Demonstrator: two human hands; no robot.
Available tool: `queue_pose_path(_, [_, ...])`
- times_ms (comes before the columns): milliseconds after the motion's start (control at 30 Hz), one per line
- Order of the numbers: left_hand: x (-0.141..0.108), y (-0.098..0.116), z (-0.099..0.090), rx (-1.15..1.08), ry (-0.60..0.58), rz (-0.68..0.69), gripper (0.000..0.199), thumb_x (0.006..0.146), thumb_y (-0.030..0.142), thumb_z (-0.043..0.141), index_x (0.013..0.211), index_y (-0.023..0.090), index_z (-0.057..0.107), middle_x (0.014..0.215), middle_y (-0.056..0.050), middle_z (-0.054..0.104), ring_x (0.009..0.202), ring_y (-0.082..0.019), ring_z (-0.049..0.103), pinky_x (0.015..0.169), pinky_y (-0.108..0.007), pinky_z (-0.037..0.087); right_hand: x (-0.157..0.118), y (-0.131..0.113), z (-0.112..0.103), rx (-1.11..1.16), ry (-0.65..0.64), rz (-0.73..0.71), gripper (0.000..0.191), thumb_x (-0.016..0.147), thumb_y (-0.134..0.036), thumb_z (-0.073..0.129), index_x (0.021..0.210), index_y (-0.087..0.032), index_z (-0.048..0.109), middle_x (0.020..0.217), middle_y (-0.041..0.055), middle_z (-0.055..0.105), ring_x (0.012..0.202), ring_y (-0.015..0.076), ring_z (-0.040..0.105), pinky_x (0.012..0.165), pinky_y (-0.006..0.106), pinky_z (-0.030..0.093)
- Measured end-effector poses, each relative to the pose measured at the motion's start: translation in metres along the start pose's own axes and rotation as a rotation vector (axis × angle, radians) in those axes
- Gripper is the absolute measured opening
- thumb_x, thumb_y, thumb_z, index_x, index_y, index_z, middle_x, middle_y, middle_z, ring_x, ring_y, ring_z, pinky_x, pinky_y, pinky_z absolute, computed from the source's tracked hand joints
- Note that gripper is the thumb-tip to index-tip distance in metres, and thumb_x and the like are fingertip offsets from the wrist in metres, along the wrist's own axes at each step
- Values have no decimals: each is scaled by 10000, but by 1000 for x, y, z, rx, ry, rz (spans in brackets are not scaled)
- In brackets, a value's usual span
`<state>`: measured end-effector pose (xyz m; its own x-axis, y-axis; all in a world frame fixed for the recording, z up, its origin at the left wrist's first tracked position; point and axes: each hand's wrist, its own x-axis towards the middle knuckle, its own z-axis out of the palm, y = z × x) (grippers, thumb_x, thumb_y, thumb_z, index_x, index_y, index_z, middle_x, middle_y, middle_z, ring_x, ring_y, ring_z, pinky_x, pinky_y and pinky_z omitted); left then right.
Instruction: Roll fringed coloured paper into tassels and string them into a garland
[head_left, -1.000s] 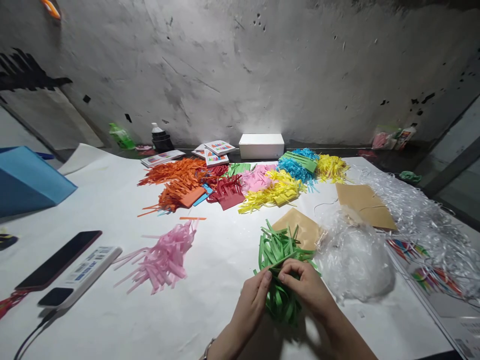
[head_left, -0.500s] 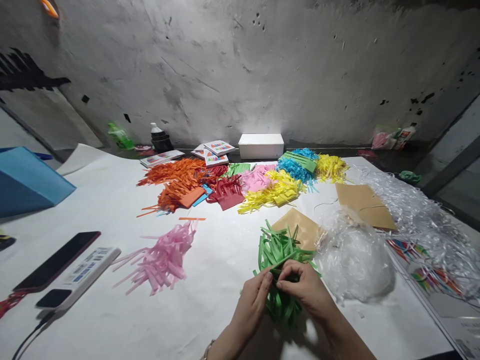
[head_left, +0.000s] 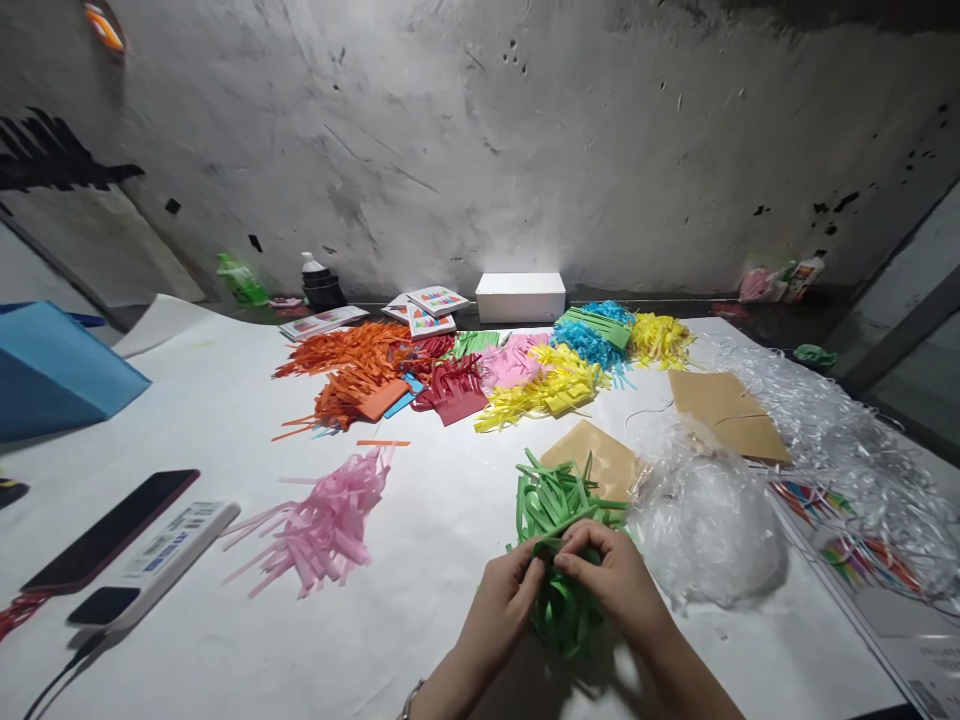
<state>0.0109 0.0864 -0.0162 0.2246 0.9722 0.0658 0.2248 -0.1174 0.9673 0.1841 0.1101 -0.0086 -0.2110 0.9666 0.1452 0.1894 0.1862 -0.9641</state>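
Note:
A green fringed paper tassel is held between my two hands at the lower middle, its cut strips spreading away from me and hanging toward me. My left hand pinches its middle band from the left, thumb against the fingers. From the right, my right hand pinches the same band with thumb and forefinger. The fingertips nearly meet, and what lies right between them is partly hidden. Behind the tassel lies a tan paper piece. Left of my hands, a pink fringed tassel rests flat.
Orange, red, yellow, blue and green fringed paper lies along the back. A white box stands by the wall. At right are a clear plastic bag and shiny strands. A phone and power bank lie left.
My hands stay on the green tassel with only small finger shifts at its middle band. The whole view has moved slightly; other things lie as before.

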Motion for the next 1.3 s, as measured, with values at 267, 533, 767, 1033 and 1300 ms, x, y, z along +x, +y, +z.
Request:
queue_pose_path(267, [3,9,1,314,42,8,336,961,238,388,1105,191,687,931,-62,767,800,-210,689,748,-281,505,-15,-10,12,-524,205,-411,311,865,-149,540,1160,-177,634,1167,129,669,1110,308,580,1051,578,307])
queue_pose_path(533, [5,15,6,713,67,80,350,980,221,316,861,203,645,762,-66,738,679,-229,691,612,-286,457,-19,-7,27,-917,113,-404,752,792,-40,436,1525,-120,288,1529,148,429,1420,300,372,1132,560,345])
queue_pose_path(767, [10,22,5,794,62,166,418,1014,300,356,705,223,627,624,-32,691,572,-199,658,531,-260,398,-17,-6,19,-731,41,-296,590,806,-90,462,1394,-78,512,1479,179,491,1369,297,465,1097,521,445])
queue_pose_path(1033, [17,7,-2,837,39,304,222,934,153,490,941,213,704,858,-64,765,746,-213,720,658,-274,542,-7,-10,-1,-628,19,-217,400,895,-82,406,1167,-150,692,1152,148,727,1092,303,664,1001,510,472])
queue_pose_path(1300, [21,10,-20,767,95,635,446,947,70,433,1308,282,588,1190,-89,705,934,-181,732,713,-230,579,10,-36,-24,-364,8,-67,318,915,-200,442,998,-210,748,864,47,761,815,227,710,725,305,508])
